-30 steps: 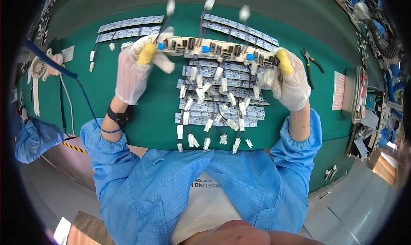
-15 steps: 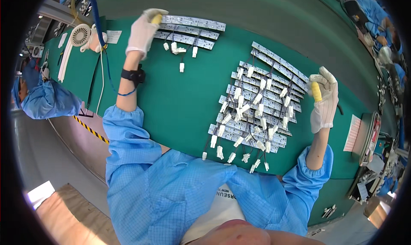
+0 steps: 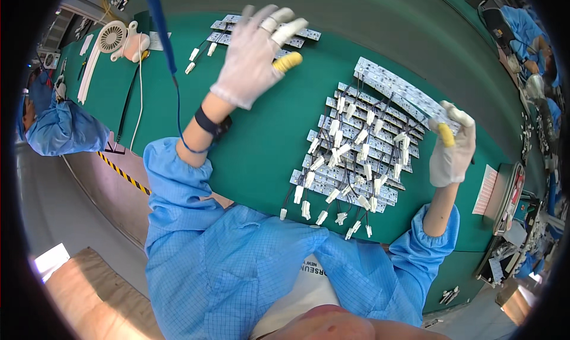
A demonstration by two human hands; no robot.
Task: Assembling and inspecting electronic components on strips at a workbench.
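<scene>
My left hand (image 3: 252,61), in a white glove with a yellow thumb cover, hovers with spread fingers over a small group of LED strips (image 3: 309,35) at the far left, partly hiding them. At the right, my right hand (image 3: 454,150), gloved likewise, pinches the right end of an LED strip (image 3: 399,89). That strip is tilted at the far edge of a large staggered stack of LED strips (image 3: 347,188). Black wires with white connectors (image 3: 306,209) hang from the stacked strips toward me. Two white connectors (image 3: 212,49) lie beside the small group.
The strips lie on a green work surface (image 3: 255,156). A small white fan (image 3: 113,37) and a blue cord (image 3: 159,25) are at the left. A filled tray (image 3: 509,191) sits at the right edge. Another person in blue (image 3: 71,129) is at the far left.
My left hand has let go of the small group's left end and moved right, fingers spreading. The small group's connectors have shifted left. My right hand has tilted the stack's far strip, showing more face.
</scene>
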